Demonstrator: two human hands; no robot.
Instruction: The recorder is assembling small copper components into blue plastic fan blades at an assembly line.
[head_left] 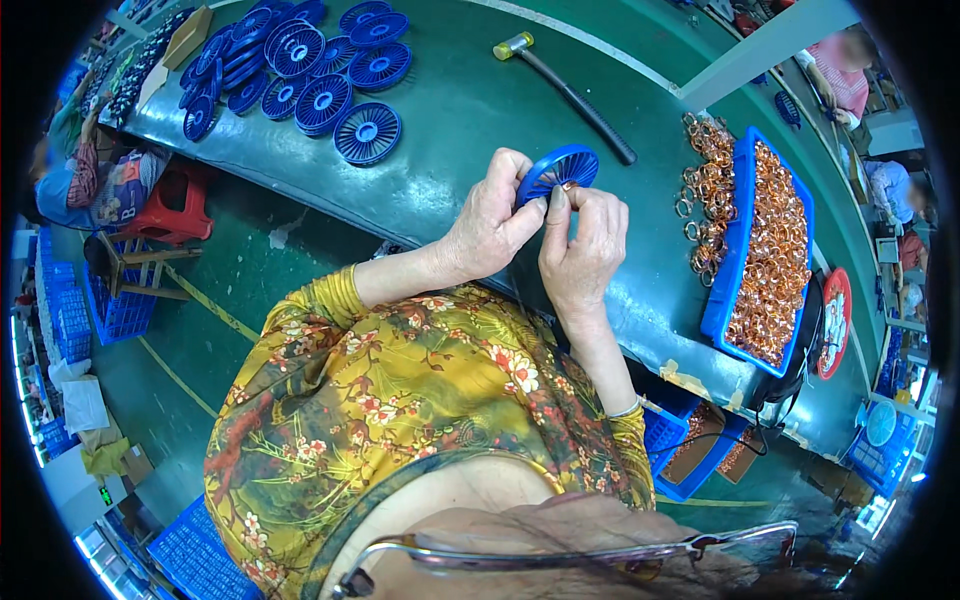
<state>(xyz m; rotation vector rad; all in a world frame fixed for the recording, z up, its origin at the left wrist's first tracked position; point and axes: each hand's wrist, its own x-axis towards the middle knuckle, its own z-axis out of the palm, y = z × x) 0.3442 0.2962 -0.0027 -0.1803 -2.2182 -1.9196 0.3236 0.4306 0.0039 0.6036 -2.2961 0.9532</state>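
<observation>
Eyeglasses [550, 562] sit nearest the camera, along the lower edge. I log the rest from left to right.

Left: spoked wheels [325, 100], all blue, heaped and overlapping on the tabletop [450, 115], well apart from the hands.

Centre: left hand [490, 218] has its grip pinched on the rim of one blue wheel [556, 172], held tilted above the tabletop, spokes toward the body. My judgement: this hand should serve as the fixture. I want it firm at the rim and still, fingers off the thin spokes, which look liable to bend.

Beyond the wheel: a hammer [572, 95] with a yellowish head and dark handle, untouched. I see no need of it while fingertip work goes on.

Right hand [588, 240]: grip pressed together, thumb and forefinger on a small coppery piece [570, 186] against the wheel's face. The fingertips hide its exact seating; I cannot tell how far it is in. I would keep the piece square to the wheel, apply pressure gradually, and turn the wheel rather than twist the pinch.

Right: loose rings [708, 190] lie just beside a blue tray [728, 262], itself full of coppery rings [772, 250].
</observation>
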